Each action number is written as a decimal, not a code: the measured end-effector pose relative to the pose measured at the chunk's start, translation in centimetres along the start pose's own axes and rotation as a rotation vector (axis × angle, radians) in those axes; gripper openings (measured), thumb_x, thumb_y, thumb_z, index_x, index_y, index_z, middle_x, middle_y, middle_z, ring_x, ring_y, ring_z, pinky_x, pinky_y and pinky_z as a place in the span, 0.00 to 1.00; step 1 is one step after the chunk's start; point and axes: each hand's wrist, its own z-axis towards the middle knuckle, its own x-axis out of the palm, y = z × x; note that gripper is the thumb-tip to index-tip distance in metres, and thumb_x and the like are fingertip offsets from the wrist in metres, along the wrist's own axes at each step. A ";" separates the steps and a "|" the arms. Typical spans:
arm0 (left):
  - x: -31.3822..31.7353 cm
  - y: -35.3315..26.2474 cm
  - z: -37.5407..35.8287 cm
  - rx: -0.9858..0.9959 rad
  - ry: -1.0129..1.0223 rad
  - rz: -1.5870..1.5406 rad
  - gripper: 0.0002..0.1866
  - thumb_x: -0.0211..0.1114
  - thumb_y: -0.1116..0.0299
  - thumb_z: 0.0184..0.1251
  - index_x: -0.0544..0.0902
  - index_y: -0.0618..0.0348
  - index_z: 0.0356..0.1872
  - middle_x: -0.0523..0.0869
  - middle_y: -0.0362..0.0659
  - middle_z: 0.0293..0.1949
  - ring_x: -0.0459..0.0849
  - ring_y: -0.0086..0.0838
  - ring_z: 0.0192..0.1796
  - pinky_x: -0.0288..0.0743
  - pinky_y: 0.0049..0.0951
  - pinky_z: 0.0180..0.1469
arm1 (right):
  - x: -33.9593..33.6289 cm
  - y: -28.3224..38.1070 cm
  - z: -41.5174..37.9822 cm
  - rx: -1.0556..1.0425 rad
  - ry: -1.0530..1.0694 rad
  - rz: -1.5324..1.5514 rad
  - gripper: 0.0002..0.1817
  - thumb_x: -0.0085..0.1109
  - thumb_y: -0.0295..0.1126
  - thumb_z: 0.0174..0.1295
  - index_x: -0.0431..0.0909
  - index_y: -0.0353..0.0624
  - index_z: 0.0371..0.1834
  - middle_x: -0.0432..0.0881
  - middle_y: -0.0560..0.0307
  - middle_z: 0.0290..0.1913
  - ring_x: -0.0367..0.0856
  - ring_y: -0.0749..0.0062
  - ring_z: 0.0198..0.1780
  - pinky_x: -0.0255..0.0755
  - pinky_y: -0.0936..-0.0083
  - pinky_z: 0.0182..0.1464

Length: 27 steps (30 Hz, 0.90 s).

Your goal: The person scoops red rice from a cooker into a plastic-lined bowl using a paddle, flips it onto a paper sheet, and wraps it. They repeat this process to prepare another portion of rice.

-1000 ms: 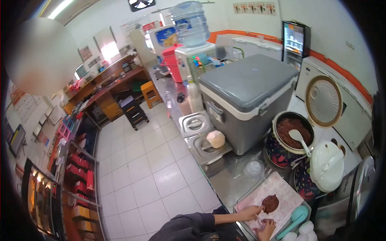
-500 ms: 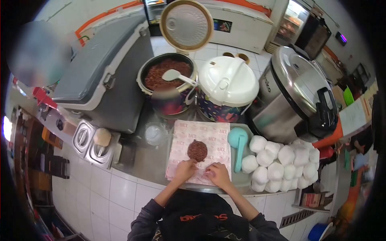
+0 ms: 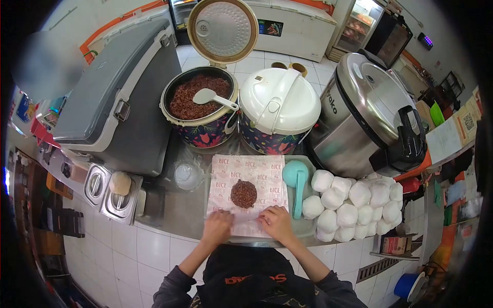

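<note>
A round mound of dark red-brown rice (image 3: 244,194) lies on printed pink-and-white paper (image 3: 267,169). Below the mound, my left hand (image 3: 219,226) is closed at the paper's lower left, and my right hand (image 3: 276,223) is closed at its lower right. Between them stretches a thin, clear piece that looks like plastic, its ends pinched in the fingers. Just right of the paper rests a turquoise scoop (image 3: 296,179). Behind, an open rice cooker (image 3: 201,128) holds dark rice with a white paddle (image 3: 208,96) lying across it.
Many white wrapped bundles (image 3: 359,195) sit at the right. A closed cooker (image 3: 280,102) and a large steel cooker (image 3: 367,113) stand behind. At the left are a grey cooler box (image 3: 138,133), lidded steel containers (image 3: 122,204) and a clear plastic item (image 3: 188,175).
My left hand has moved left, away from the rice mound, and my hands are farther apart with the clear piece stretched between them. The whole view has shifted slightly.
</note>
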 end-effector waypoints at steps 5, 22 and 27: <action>-2.4 4.1 -1.7 -0.045 -0.059 -0.012 0.07 0.61 0.73 0.39 0.82 0.54 0.25 0.83 0.38 0.30 0.80 0.32 0.39 0.73 0.33 0.41 | -0.4 -2.0 -1.2 -0.038 0.220 -0.065 0.03 0.61 0.31 0.44 0.81 0.48 0.23 0.77 0.60 0.26 0.76 0.65 0.32 0.68 0.70 0.37; 4.6 5.9 4.2 -0.534 -0.640 -0.752 0.10 0.59 0.81 0.57 0.80 0.64 0.40 0.84 0.51 0.31 0.84 0.34 0.30 0.73 0.22 0.36 | 4.1 -7.1 1.1 0.848 -0.358 0.931 0.06 0.63 0.27 0.53 0.82 0.34 0.27 0.77 0.65 0.20 0.70 0.84 0.23 0.64 0.82 0.27; 3.1 5.4 4.7 -0.491 -0.539 -0.518 0.15 0.57 0.81 0.58 0.75 0.64 0.48 0.83 0.49 0.35 0.82 0.31 0.33 0.73 0.25 0.35 | 4.1 -7.2 0.6 0.892 -0.370 0.843 0.05 0.62 0.25 0.52 0.81 0.33 0.26 0.76 0.65 0.19 0.66 0.84 0.19 0.58 0.81 0.23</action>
